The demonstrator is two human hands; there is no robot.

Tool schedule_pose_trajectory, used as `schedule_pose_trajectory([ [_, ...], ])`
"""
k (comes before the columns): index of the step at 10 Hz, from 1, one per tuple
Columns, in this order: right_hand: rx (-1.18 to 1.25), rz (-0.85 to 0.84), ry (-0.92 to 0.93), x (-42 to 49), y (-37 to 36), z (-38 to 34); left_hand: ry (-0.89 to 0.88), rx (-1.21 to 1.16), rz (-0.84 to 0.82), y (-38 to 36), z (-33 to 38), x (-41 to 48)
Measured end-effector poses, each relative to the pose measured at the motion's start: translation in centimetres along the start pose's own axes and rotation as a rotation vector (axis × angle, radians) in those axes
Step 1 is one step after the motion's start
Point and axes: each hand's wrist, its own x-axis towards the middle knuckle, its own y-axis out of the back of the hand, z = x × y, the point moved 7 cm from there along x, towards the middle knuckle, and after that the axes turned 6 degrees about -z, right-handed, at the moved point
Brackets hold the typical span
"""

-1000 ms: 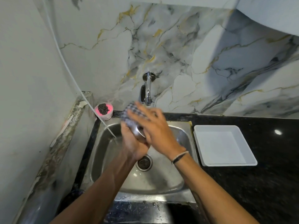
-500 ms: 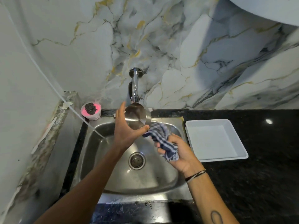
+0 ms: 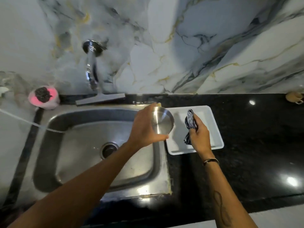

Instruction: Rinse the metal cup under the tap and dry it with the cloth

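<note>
My left hand (image 3: 144,127) grips the metal cup (image 3: 162,120), its shiny base turned toward me, over the right rim of the steel sink (image 3: 98,162). My right hand (image 3: 199,135) holds the bunched blue-and-white checked cloth (image 3: 190,124) above the white tray (image 3: 213,122). Cup and cloth are apart. The chrome tap (image 3: 91,66) juts from the marble wall at upper left; no water runs from it.
A pink dish with a dark scrubber (image 3: 43,97) sits at the sink's back left corner. A grey strip (image 3: 100,98) lies behind the sink. A thin white hose (image 3: 24,120) crosses the left side. Black granite counter (image 3: 255,145) spreads to the right, with a small tan object (image 3: 294,97) at the back.
Both hands have shifted right, away from the tap. The cloth has come off the cup and now hangs over the white tray. The view has also swung to the right.
</note>
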Motion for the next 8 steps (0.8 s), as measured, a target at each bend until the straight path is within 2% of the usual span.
schedule_pose_trajectory([
  [1, -0.328, -0.056, 0.002, 4.2, 1.8, 4.7, 0.054, 0.032, -0.114, -7.3, 2.5, 4.9],
  [2, -0.531, -0.166, 0.012, 6.3, 1.4, 7.6, 0.070, 0.084, -0.195, -11.8, 2.5, 7.2],
  [3, -0.849, -0.327, -0.013, 7.5, -0.1, 12.1, 0.097, 0.202, -0.323, -16.5, 0.9, 9.1],
  [4, -0.952, -0.379, -0.041, 7.0, -0.8, 14.5, 0.091, 0.272, -0.359, -18.1, -0.2, 9.4],
  [5, -0.910, -0.403, -0.078, 6.0, -1.1, 15.6, 0.015, 0.449, -0.385, -19.2, -0.4, 9.1],
  [6, -0.835, -0.364, -0.050, 5.7, -0.7, 13.9, 0.013, 0.530, -0.423, -18.2, -0.2, 8.8],
  [7, -0.724, -0.207, 0.066, 5.1, -0.6, 8.7, -0.026, 0.567, -0.370, -13.5, -0.6, 7.3],
  [8, -0.726, -0.184, 0.180, 3.6, -1.9, 4.8, -0.020, 0.536, -0.237, -9.0, -1.9, 5.4],
])
